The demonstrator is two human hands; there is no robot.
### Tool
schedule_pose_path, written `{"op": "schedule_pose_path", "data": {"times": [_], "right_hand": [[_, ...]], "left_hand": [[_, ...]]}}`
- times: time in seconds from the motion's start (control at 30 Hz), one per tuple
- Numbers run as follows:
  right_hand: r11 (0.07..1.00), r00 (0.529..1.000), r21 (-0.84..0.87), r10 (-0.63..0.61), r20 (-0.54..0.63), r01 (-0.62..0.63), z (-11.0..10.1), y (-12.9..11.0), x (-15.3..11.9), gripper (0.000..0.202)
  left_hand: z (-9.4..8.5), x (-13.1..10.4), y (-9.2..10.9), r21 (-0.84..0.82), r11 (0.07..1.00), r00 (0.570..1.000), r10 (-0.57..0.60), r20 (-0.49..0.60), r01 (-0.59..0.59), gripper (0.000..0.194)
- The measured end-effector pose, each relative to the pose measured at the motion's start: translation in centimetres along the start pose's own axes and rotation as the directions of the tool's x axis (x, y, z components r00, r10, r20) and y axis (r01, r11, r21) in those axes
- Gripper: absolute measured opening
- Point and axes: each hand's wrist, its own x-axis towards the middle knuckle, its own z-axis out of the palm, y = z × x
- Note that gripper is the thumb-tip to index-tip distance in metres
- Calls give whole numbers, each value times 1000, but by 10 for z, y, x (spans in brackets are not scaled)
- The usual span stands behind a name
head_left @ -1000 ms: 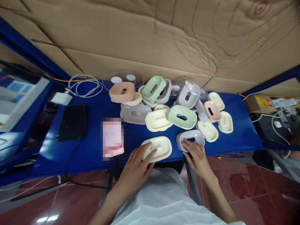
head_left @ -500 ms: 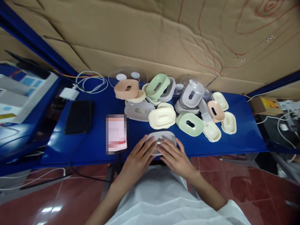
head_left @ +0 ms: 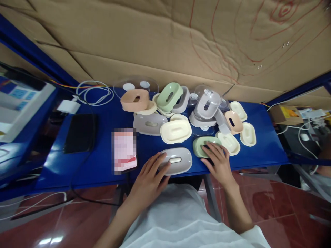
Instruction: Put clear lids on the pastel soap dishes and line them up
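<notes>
A grey oval soap dish (head_left: 186, 161) with a slot in its middle lies at the table's front edge. My left hand (head_left: 148, 175) rests on its left rim with outstretched fingers, not gripping it. To the right, my right hand (head_left: 218, 162) has its fingers over a pale green soap dish (head_left: 200, 146) and its thumb at the near side. The hand hides the green dish's right part. Just behind the grey dish sits a cream oval tray (head_left: 176, 131), on top of another cream piece.
Grey, green, peach and cream dishes lie in a jumble behind, with a peach one (head_left: 134, 100) at left and clear plastic covers (head_left: 207, 94) at the back. A phone (head_left: 125, 150) with a blurred screen, a black flat box (head_left: 80, 133) and coiled white cable (head_left: 94, 93) occupy the left.
My right hand has left the grey dish and moved right onto the green one, which has come nearer. My left hand stays at the grey dish, whose slot is now uncovered.
</notes>
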Motion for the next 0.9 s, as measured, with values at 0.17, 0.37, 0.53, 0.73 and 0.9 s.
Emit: {"op": "schedule_pose_path", "data": {"times": [0.17, 0.37, 0.53, 0.73, 0.9], "right_hand": [[950, 906, -48, 277, -320, -307, -10, 41, 39, 54], [909, 856, 61, 409, -317, -412, -6, 76, 66, 52], [1000, 992, 25, 18, -128, -15, 1, 28, 88, 46], [965, 946, 73, -263, 189, 254, 8, -12, 130, 35], [981, 982, 63, -184, 31, 182, -29, 29, 175, 46]], "left_hand": [[1, -5, 1, -47, 998, 999, -40, -10, 39, 40], [7, -4, 5, -105, 992, 997, -69, -28, 65, 40], [7, -1, 2, -172, 982, 997, -79, -28, 73, 37], [4, -5, 1, -144, 986, 996, -83, -16, 80, 30], [8, -9, 4, -124, 988, 995, -95, -21, 92, 31]]}}
